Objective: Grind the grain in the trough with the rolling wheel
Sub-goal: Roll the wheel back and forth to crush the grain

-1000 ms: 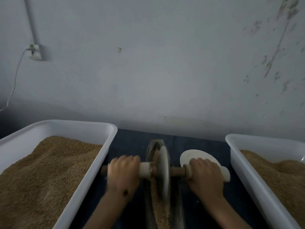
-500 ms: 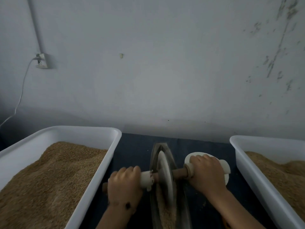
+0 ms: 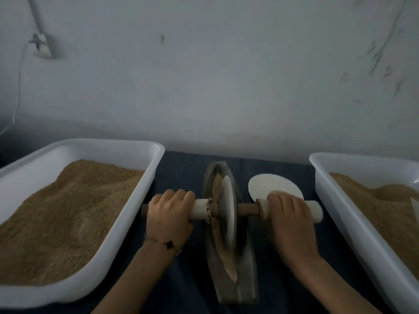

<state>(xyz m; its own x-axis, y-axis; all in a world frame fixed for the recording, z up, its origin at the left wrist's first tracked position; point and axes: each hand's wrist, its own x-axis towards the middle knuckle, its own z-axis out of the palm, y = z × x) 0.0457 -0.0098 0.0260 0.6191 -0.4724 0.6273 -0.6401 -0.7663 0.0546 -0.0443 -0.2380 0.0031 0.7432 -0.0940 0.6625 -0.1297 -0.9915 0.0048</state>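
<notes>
Trough (image 3: 247, 257) on dark counter (image 3: 181, 168), long axis running away from the body toward the wall. Grain (image 3: 226, 254) lying along the groove, more of it piled left of the wheel. Rolling wheel (image 3: 227, 211) seated upright in the trough at about mid-length, axle (image 3: 248, 209) crosswise to the trough.

Left hand (image 3: 169, 215) curled round the left white grip; right hand (image 3: 289, 219) draped over the right grip, fingers bent across the top. Wheel centred between the two hands, neither noticeably nearer.

Judged: mid-stroke; next travel along the trough axis, fore or aft, equal push needed on both grips to keep the wheel from tipping out of the groove.

White disc (image 3: 272, 185) flat on counter behind right hand. Left tub (image 3: 145, 189) and right tub (image 3: 326, 191) of grain flanking.
</notes>
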